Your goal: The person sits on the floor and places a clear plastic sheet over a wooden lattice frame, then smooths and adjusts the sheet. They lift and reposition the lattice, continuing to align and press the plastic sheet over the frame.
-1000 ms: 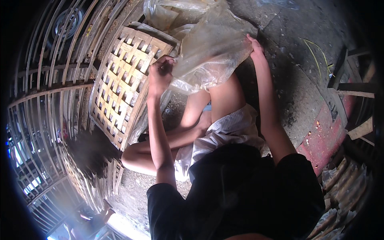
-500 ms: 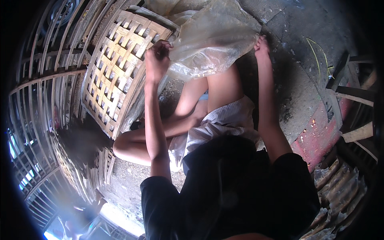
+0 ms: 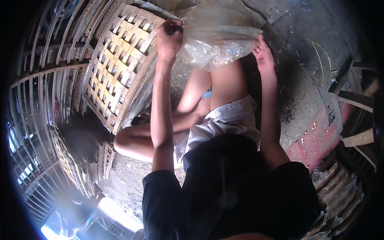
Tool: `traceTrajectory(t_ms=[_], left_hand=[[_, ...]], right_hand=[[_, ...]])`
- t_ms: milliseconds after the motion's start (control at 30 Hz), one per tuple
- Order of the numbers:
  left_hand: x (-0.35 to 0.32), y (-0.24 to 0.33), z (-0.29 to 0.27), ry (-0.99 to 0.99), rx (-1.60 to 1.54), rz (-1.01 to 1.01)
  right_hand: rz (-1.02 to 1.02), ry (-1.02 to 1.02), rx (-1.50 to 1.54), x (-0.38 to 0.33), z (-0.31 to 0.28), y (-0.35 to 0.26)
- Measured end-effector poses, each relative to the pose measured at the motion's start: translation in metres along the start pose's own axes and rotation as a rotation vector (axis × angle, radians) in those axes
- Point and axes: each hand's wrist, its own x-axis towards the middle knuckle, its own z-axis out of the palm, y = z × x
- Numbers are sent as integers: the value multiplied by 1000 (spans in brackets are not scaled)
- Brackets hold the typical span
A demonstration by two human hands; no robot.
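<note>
One cloudy, crumpled plastic sheet (image 3: 219, 42) is clamped in the left hand (image 3: 169, 39), right hand's (image 3: 263, 56) grip unclear.

Slatted wall (image 3: 50, 70) well left of left hand (image 3: 171, 38). Grey, dirty floor (image 3: 296, 46) right of right hand (image 3: 263, 56), red patch (image 3: 312, 142) lower right of it. Wood frame (image 3: 358, 139) farther right. Glare (image 3: 116, 208) far below left hand.

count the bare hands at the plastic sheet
2. The left hand is curled at the left edge of the translucent plastic sheet; the right hand has its fingertips at the right edge. Some fingers may be hidden, but both hands show.
</note>
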Motion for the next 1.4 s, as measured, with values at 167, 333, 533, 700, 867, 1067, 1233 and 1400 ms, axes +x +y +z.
traceTrajectory(t_ms=[167,333,533,700,867,1067,1233,1400], left_hand=[[5,10,14,63,-276,-120],[14,3,48,67,-547,-206],[27,3,45,135,-483,-151],[32,10,50,121,-418,-82],[20,10,73,95,-419,-123],[13,-1,71,134,-366,-122],[16,-18,70,131,-345,-44],[5,-27,66,108,-323,-82]], right_hand=[[-74,79,231,-7,-27,-22],[-157,-398,-9,-76,37,23],[-199,-156,-38,-43,-8,7],[-262,380,-119,-9,-112,-37],[71,-320,-202,-53,-37,-1],[7,-143,-129,-35,-23,49],[1,214,23,4,-124,45],[76,-117,-245,-32,-15,33]])
